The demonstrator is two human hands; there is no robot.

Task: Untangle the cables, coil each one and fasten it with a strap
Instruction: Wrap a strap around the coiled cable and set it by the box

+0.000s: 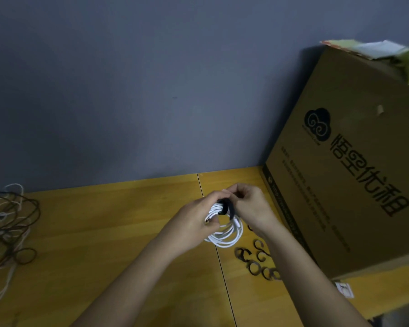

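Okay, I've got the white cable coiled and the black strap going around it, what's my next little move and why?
Probably pull the black strap snug and press its end down. Your right hand pinches it over the white cable while your left hand grips the coil; it looks not yet fastened.

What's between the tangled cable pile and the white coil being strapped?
Head view: only bare wooden table lies between the tangled cables and the white coiled cable.

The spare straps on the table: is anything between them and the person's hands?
Nothing visible blocks them. The spare straps lie loose on the table, beside the right hand. Both hands, left hand included, are busy wrapping a black strap round the white cable.
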